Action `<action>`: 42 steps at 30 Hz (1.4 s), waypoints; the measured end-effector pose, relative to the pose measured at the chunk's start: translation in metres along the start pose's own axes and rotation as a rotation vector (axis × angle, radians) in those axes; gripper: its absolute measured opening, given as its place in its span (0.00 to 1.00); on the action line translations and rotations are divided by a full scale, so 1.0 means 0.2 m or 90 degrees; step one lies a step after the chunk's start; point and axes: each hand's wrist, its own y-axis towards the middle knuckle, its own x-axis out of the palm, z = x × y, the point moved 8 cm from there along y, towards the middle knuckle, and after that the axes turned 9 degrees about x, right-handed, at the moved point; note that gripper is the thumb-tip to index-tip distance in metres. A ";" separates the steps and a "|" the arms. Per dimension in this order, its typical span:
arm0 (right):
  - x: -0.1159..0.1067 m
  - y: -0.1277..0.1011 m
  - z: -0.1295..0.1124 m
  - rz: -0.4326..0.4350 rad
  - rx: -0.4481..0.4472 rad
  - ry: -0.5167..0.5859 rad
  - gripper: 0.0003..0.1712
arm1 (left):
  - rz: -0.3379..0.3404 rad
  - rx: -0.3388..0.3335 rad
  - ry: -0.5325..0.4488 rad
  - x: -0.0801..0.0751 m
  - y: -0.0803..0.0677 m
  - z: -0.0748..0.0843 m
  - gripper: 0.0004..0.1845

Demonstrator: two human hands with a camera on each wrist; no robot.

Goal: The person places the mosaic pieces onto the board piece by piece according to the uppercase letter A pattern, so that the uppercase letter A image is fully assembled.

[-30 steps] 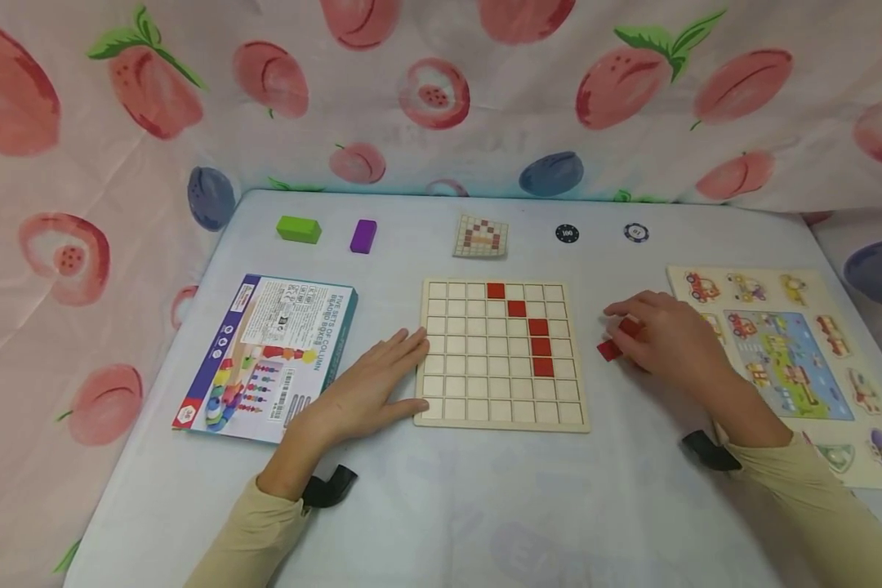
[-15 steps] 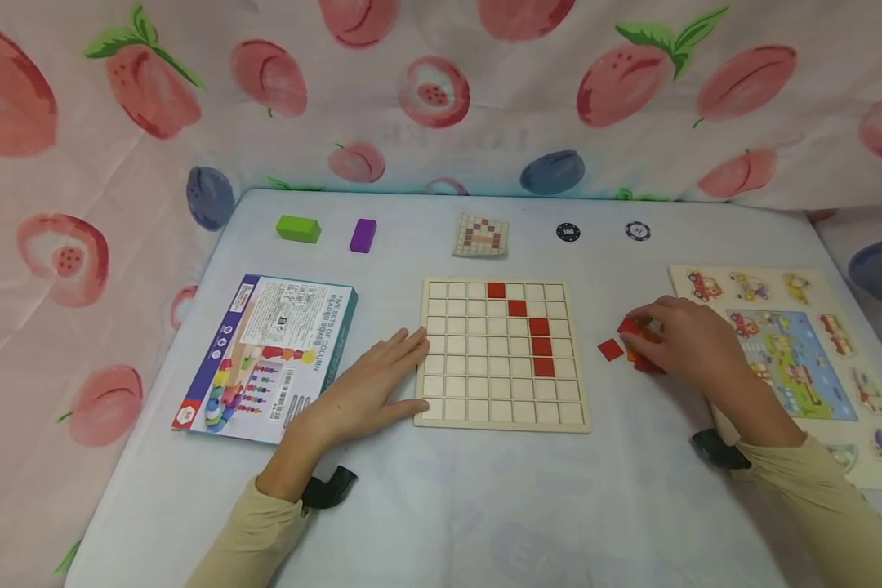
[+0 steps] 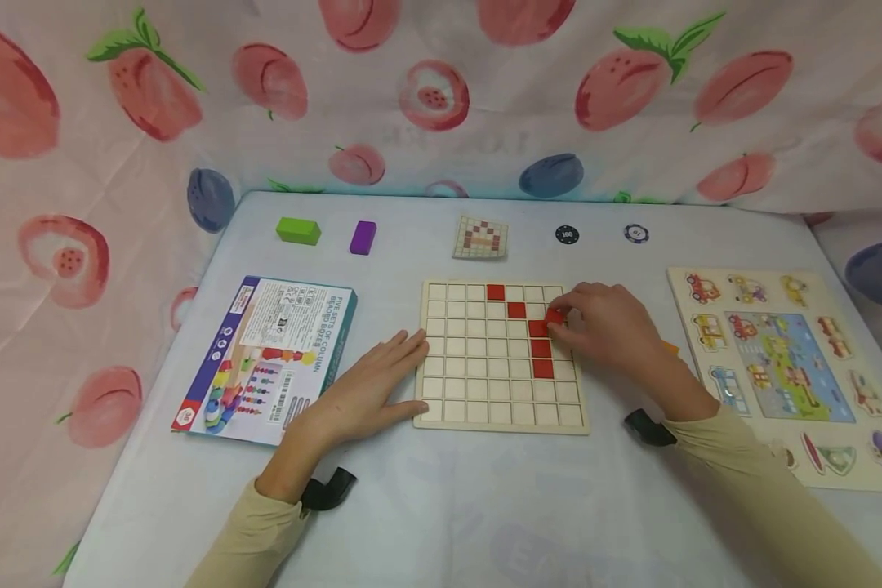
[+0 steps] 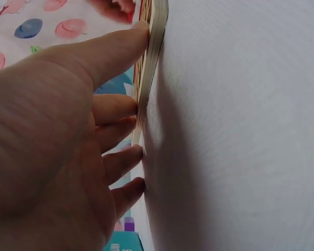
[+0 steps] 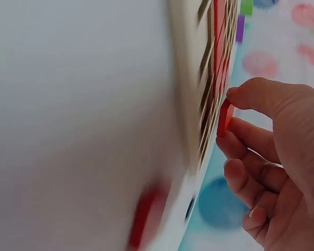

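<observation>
Pale wooden grid board [image 3: 478, 384] bearing red squares [image 3: 541, 349]; red tile [image 3: 554, 315] — same shade. Green block [image 3: 298, 230], purple block [image 3: 363, 237], dark chip [image 3: 567, 235], blue-white chip [image 3: 635, 233]. Backdrop cloth [image 3: 118, 122] — pink, printed with peaches and blue plums. Sleeves [image 3: 257, 539] beige.

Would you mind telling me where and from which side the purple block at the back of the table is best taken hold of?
Grip the purple block across its two long side faces, coming straight down from above. It lies flat with its long axis pointing roughly away from the person, and it stands apart from the green block on its left, so fingers probably fit on both sides. The right hand holds a red tile, so the left hand seems the likelier one.
</observation>
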 end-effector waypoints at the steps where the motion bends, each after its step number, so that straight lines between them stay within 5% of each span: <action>1: 0.01 0.02 -0.05 -0.002 -0.016 -0.003 0.20 | 0.001 0.000 0.000 0.00 0.00 0.00 0.46; 9: 0.10 0.13 -0.40 -0.035 -0.139 0.012 0.18 | 0.001 -0.001 0.004 0.00 0.00 -0.01 0.46; 19: 0.11 0.21 -0.51 -0.014 -0.157 0.020 0.09 | 0.000 -0.001 0.005 0.00 0.00 0.00 0.46; 34: 0.10 0.17 -0.46 -0.041 -0.155 0.032 0.14 | 0.005 0.003 -0.003 0.01 0.00 0.00 0.46; 42: 0.07 0.01 -0.17 -0.055 -0.093 0.058 0.17 | 0.000 -0.006 -0.003 0.01 0.00 -0.01 0.46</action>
